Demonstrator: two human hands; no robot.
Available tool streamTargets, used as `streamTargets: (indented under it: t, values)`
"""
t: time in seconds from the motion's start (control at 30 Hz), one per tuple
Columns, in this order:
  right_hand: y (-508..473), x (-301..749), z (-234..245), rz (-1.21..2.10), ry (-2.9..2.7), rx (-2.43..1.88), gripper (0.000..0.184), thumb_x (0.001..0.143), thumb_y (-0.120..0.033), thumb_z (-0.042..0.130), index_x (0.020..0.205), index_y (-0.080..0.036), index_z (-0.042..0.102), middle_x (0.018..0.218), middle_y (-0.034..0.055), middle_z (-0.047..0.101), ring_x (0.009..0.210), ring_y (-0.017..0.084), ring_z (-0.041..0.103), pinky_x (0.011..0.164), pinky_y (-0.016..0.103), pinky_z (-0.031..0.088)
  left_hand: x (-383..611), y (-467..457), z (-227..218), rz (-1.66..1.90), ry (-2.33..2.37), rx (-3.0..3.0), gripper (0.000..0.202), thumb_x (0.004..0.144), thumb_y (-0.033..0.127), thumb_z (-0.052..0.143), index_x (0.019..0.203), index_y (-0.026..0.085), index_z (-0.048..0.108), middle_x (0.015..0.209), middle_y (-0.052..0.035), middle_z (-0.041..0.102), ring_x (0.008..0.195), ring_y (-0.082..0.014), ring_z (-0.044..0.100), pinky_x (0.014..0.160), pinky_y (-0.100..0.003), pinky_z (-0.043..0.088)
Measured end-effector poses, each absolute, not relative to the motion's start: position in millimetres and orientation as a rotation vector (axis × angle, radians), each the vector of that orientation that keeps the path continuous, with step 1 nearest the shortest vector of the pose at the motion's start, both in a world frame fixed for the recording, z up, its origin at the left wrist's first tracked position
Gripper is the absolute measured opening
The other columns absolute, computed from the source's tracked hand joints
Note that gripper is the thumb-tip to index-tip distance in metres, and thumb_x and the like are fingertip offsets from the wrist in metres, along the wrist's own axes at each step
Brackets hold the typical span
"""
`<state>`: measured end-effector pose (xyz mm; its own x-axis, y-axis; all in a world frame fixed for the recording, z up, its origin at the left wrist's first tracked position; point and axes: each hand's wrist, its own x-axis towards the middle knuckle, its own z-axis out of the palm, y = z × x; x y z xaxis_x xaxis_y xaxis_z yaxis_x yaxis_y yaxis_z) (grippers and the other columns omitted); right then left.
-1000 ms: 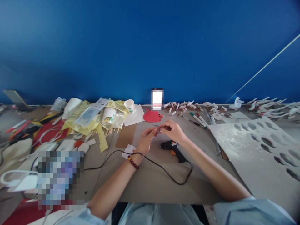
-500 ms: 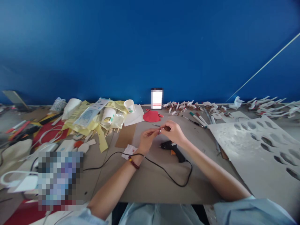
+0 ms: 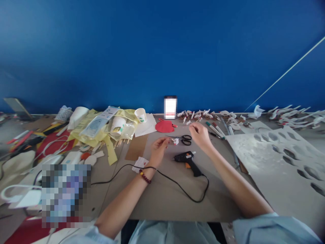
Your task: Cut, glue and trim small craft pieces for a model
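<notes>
My left hand [image 3: 158,149] is closed in a pinch over the middle of the table. A small white piece with red marks [image 3: 175,141] shows at its fingertips. Off to the right, my right hand [image 3: 200,135] has its fingers curled together; whether anything is between them I cannot make out. Black-handled scissors [image 3: 186,139] lie between the two hands, partly behind the small piece. Nearer to me a black glue gun [image 3: 188,161] rests on its side, its cord [image 3: 175,186] looping across the table and under my left forearm. Beyond the hands lies a red cutout [image 3: 164,126].
Several small white bird-like figures [image 3: 231,117] line the back right. A white sheet with oval holes [image 3: 269,159] covers the right side. Markers [image 3: 214,129] lie beside it. Paper cups [image 3: 140,115] and yellow packaging [image 3: 111,157] crowd the left. A lit screen [image 3: 170,108] stands against the blue wall.
My right hand has moved away from my left, to the right and slightly up. The scissors and the small white piece now show between them. My left hand has barely moved.
</notes>
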<state>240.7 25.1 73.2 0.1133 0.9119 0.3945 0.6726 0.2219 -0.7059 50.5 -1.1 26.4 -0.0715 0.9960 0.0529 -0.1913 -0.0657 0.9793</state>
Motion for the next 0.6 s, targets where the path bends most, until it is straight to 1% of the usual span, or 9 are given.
streamTargets:
  t: [0.07, 0.13, 0.2, 0.27, 0.33, 0.4, 0.5, 0.57, 0.6]
  values:
    - [31, 253, 73, 0.357, -1.596, -1.656, 0.023, 0.076, -0.023, 0.040, 0.054, -0.021, 0.041, 0.057, 0.0002, 0.047, 0.057, 0.015, 0.043, 0.054, 0.026, 0.029, 51, -1, 27, 1.403, 1.077, 1.059, 0.033, 0.068, 0.047, 0.071, 0.079, 0.017, 0.069, 0.069, -0.0007, 0.065, 0.060, -0.0112, 0.055, 0.059, -0.026, 0.045]
    - [37, 263, 72, 0.392, -1.593, -1.772, 0.027, 0.077, -0.029, 0.042, 0.052, -0.021, 0.040, 0.053, -0.0001, 0.044, 0.055, 0.015, 0.040, 0.052, 0.027, 0.025, 50, -2, 28, 1.407, 1.095, 1.065, 0.033, 0.068, 0.048, 0.072, 0.077, 0.017, 0.066, 0.067, 0.0008, 0.062, 0.057, -0.0101, 0.052, 0.058, -0.025, 0.043]
    - [41, 267, 69, 0.508, -1.573, -1.819, 0.032, 0.077, -0.038, 0.044, 0.050, -0.021, 0.044, 0.051, 0.0003, 0.044, 0.054, 0.014, 0.040, 0.052, 0.027, 0.025, 50, -2, 29, 1.395, 1.112, 1.082, 0.032, 0.069, 0.047, 0.071, 0.074, 0.016, 0.064, 0.065, 0.0018, 0.060, 0.056, -0.0095, 0.049, 0.058, -0.025, 0.041]
    - [43, 265, 67, 0.788, -1.509, -1.749, 0.037, 0.078, -0.043, 0.039, 0.053, -0.019, 0.052, 0.053, 0.0010, 0.046, 0.052, 0.013, 0.038, 0.051, 0.027, 0.025, 49, -3, 30, 1.378, 1.095, 1.109, 0.030, 0.071, 0.046, 0.069, 0.074, 0.017, 0.063, 0.065, 0.0018, 0.060, 0.056, -0.0095, 0.049, 0.058, -0.025, 0.041]
    - [41, 258, 65, 1.136, -1.412, -1.564, 0.037, 0.077, -0.040, 0.036, 0.062, -0.016, 0.060, 0.057, 0.0012, 0.049, 0.051, 0.012, 0.037, 0.049, 0.026, 0.025, 49, -3, 29, 1.363, 1.049, 1.139, 0.029, 0.073, 0.046, 0.068, 0.077, 0.017, 0.063, 0.067, 0.0014, 0.061, 0.058, -0.0101, 0.050, 0.059, -0.025, 0.041]
    - [38, 250, 64, 1.380, -1.321, -1.365, 0.032, 0.072, -0.035, 0.040, 0.072, -0.015, 0.065, 0.059, -0.0004, 0.048, 0.050, 0.010, 0.036, 0.048, 0.026, 0.025, 49, -3, 28, 1.349, 1.005, 1.168, 0.029, 0.074, 0.045, 0.067, 0.082, 0.018, 0.064, 0.069, 0.0008, 0.062, 0.060, -0.0111, 0.053, 0.060, -0.025, 0.042]
    - [31, 237, 63, 1.552, -1.234, -1.239, 0.028, 0.065, -0.028, 0.053, 0.087, -0.016, 0.066, 0.058, -0.0041, 0.048, 0.048, 0.009, 0.035, 0.046, 0.025, 0.023, 51, -4, 27, 1.335, 0.979, 1.220, 0.026, 0.074, 0.041, 0.068, 0.083, 0.018, 0.064, 0.075, -0.0009, 0.065, 0.067, -0.0125, 0.057, 0.065, -0.026, 0.045]
    - [26, 230, 63, 1.606, -1.220, -1.183, 0.029, 0.064, -0.026, 0.061, 0.091, -0.018, 0.065, 0.061, -0.0044, 0.053, 0.050, 0.008, 0.041, 0.048, 0.024, 0.027, 52, -4, 25, 1.329, 0.984, 1.253, 0.023, 0.073, 0.038, 0.069, 0.080, 0.017, 0.064, 0.076, -0.0015, 0.065, 0.069, -0.0127, 0.058, 0.068, -0.027, 0.045]
    - [24, 227, 63, 1.610, -1.221, -1.163, 0.028, 0.064, -0.027, 0.065, 0.090, -0.019, 0.064, 0.064, -0.0037, 0.057, 0.052, 0.009, 0.045, 0.050, 0.024, 0.030, 52, -3, 24, 1.327, 0.988, 1.264, 0.022, 0.073, 0.037, 0.070, 0.079, 0.017, 0.064, 0.076, -0.0015, 0.065, 0.069, -0.0125, 0.058, 0.068, -0.026, 0.045]
